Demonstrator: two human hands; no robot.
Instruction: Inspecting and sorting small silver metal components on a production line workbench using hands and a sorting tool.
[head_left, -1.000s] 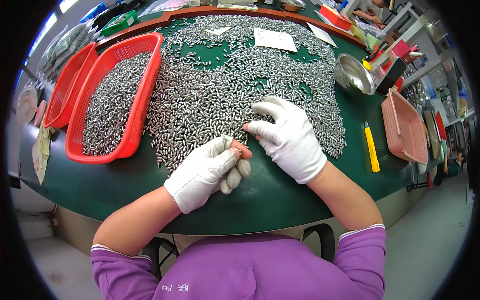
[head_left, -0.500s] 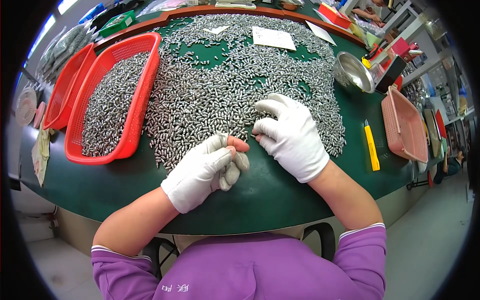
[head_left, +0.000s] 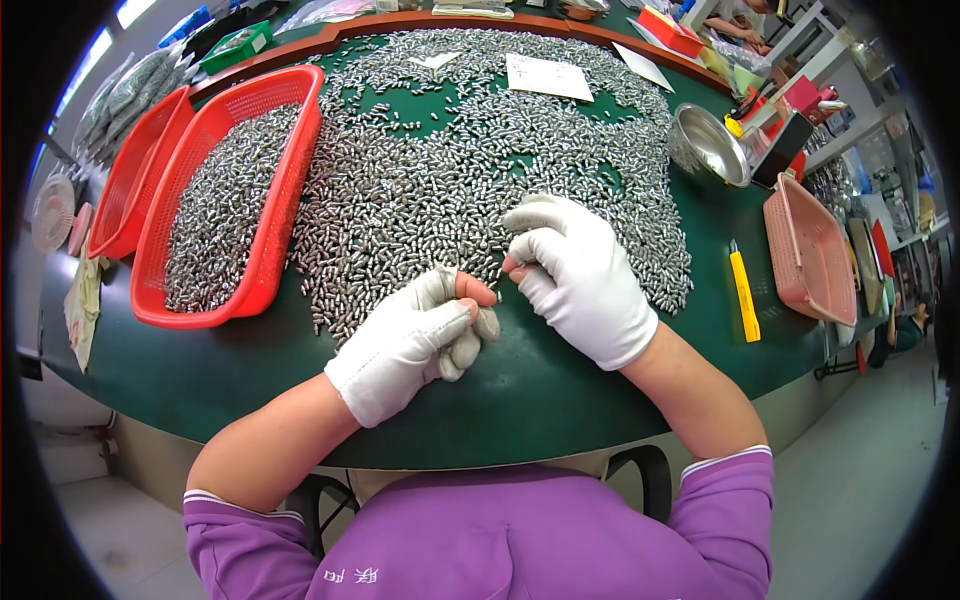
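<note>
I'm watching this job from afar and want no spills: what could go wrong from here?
Small metal parts lie loose beside the right hand, so a careless sweep could scatter some. The filled red basket stands at the left edge of the loose spread; a knock might mix the two lots. The yellow cutter lies to the right and could get bumped.
</note>
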